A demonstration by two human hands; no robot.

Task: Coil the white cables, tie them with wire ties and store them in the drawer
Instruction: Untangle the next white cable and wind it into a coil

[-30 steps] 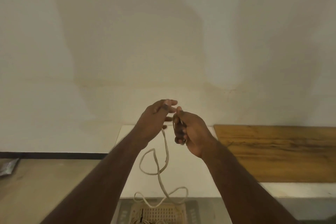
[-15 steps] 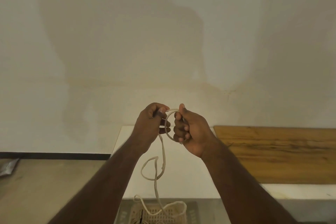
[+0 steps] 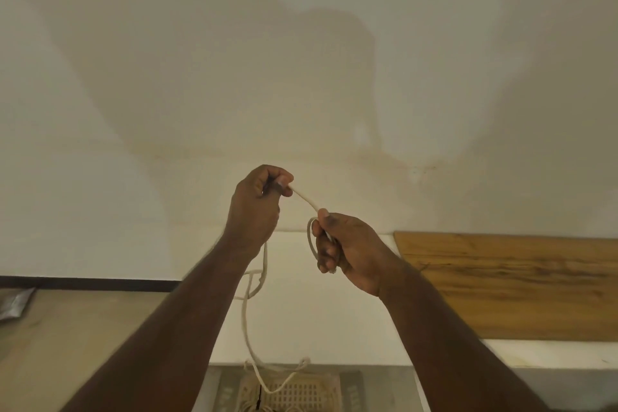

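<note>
Up in front of the pale wall, the right hand [image 3: 347,244] holds 1 small loop of the white cable [image 3: 247,321] in curled fingers, while the left hand [image 3: 259,202] pinches the strand leading into it. Most of the cable hangs slack toward a perforated basket [image 3: 301,393], so coiling looks barely begun; tying and storing remain, with no wire tie or drawer visible.

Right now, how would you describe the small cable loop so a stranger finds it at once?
Start at the wooden board on the right. Just left of it, the right hand grips a small loop of white cable. Only this part is coiled; the rest hangs loose.
</note>
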